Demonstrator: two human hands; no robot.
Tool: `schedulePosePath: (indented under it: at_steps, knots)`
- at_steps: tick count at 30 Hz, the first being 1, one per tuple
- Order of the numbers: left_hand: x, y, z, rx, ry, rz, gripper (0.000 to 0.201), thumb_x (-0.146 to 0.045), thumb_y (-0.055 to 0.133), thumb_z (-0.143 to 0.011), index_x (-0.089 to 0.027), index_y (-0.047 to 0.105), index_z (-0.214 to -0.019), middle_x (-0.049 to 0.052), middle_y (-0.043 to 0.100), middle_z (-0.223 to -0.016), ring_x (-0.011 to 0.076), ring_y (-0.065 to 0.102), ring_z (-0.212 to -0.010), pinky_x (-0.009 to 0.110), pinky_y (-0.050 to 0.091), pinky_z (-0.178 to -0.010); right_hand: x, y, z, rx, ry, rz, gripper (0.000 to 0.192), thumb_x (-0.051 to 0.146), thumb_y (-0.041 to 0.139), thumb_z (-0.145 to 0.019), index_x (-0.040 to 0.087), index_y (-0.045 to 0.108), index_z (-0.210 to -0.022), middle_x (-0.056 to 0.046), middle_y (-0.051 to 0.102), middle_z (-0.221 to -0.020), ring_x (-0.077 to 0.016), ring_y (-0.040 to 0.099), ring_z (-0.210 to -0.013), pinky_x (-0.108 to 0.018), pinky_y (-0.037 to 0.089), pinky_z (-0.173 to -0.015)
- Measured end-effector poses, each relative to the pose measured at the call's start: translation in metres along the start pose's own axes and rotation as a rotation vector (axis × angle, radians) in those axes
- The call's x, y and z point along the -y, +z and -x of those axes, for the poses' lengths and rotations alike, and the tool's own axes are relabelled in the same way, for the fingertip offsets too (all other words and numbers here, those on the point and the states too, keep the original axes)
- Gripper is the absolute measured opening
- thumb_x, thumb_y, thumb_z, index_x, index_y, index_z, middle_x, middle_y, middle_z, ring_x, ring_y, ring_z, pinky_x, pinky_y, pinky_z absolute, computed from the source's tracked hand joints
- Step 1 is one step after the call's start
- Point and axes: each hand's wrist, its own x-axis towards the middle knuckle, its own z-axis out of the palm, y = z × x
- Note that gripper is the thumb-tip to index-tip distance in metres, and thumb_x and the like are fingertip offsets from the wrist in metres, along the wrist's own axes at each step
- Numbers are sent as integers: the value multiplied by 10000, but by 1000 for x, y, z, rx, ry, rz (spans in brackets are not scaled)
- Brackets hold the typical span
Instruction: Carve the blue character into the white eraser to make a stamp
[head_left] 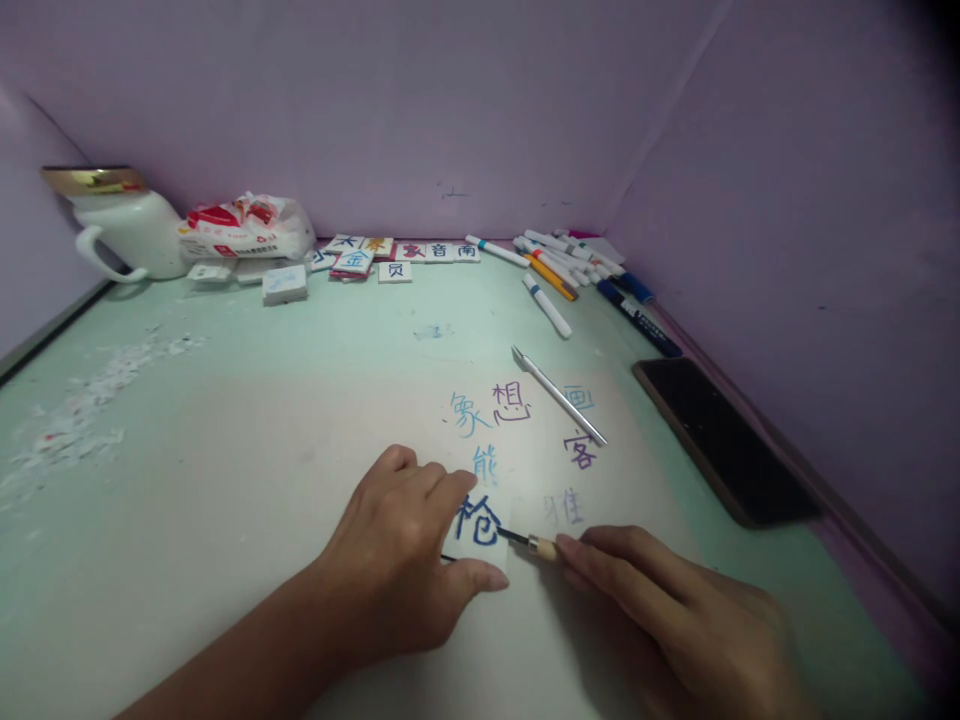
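My left hand point(409, 545) reaches over a flat white square tile point(491, 563) with a dark blue Chinese character on it. Its fingers and thumb close around the tile's left side and hold it against the table. In my right hand point(667, 605) is a carving knife point(546, 547) with a pale wooden handle, a metal collar and a thin dark blade. The blade tip touches the tile, or nearly so, at the right edge of the character. A silver craft knife point(562, 395) lies beyond my hands.
Handwritten characters point(510, 400) mark the pale table. A phone point(712, 435) lies right, with several markers point(547, 305) behind it. Along the back wall are character tiles point(439, 252), a wipes packet point(247, 230) and a white mug point(135, 235). White scraps point(97, 385) litter the left.
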Motion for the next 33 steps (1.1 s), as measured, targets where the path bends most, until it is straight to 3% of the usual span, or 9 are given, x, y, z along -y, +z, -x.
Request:
schedulePosePath:
  at_steps: [13, 18, 25, 33]
  knots:
    - [-1, 0, 0, 21, -49, 15, 453, -410, 793, -639, -118, 603, -929, 49, 594, -707, 211, 456, -671, 413, 421, -704, 5, -9, -7, 85, -49, 52, 334, 93, 412, -882, 180, 615, -1132, -34, 693, -810, -101, 626, -506, -184, 446, -417]
    - [0, 0, -1, 42, -58, 24, 453, -433, 782, -648, -143, 591, -939, 40, 612, -730, 201, 471, -669, 412, 416, -720, 2, -1, -7, -9, 12, -69, 326, 70, 451, -861, 200, 649, -1085, -27, 690, -805, -96, 631, -553, -180, 437, -454]
    - [1, -1, -1, 55, -64, 46, 481, -430, 790, -641, -114, 605, -953, 61, 619, -737, 220, 464, -695, 424, 412, -717, -6, 1, -14, 61, 46, -216, 339, 77, 468, -858, 234, 640, -1103, -26, 676, -819, -111, 611, -564, -211, 425, -474]
    - [4, -5, -4, 155, -78, 127, 432, -376, 763, -684, -98, 617, -981, 74, 598, -780, 225, 451, -735, 433, 385, -754, -18, -11, -34, 119, -145, -161, 287, 64, 448, -877, 211, 642, -1029, -20, 694, -814, -117, 630, -612, -229, 415, -520]
